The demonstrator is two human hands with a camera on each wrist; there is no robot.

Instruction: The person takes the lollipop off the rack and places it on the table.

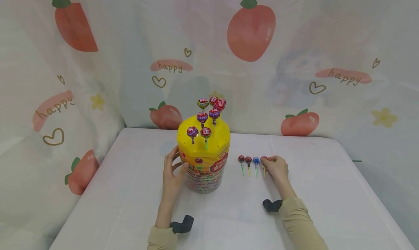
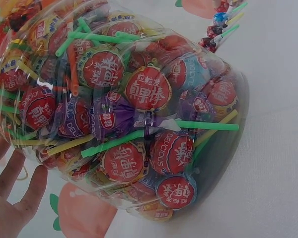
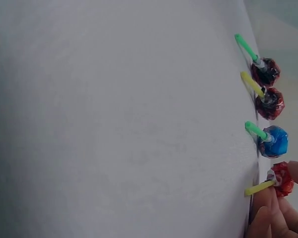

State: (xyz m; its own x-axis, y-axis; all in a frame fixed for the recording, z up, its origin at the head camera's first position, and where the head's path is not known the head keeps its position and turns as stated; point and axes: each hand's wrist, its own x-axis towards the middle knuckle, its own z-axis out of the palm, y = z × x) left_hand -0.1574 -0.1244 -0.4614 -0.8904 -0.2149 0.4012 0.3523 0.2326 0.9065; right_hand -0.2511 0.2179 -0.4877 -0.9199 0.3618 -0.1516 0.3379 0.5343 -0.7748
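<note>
A big clear jar with a yellow lid stands upright, packed with wrapped lollipops. Several lollipops stick up from the lid, among them a purple-and-red one. My left hand rests against the jar's left side; in the left wrist view its fingers look straight and spread. To the right, my right hand pinches the head of a red lollipop with a yellow stick, at the end of a row on the table. Beside it lie a blue lollipop and two dark red lollipops, one with a yellow stick.
The table has a white cover. Patterned cloth with fruit and "happy" prints hangs behind and at the sides. A black wrist mount is on the left wrist, another black mount on the right.
</note>
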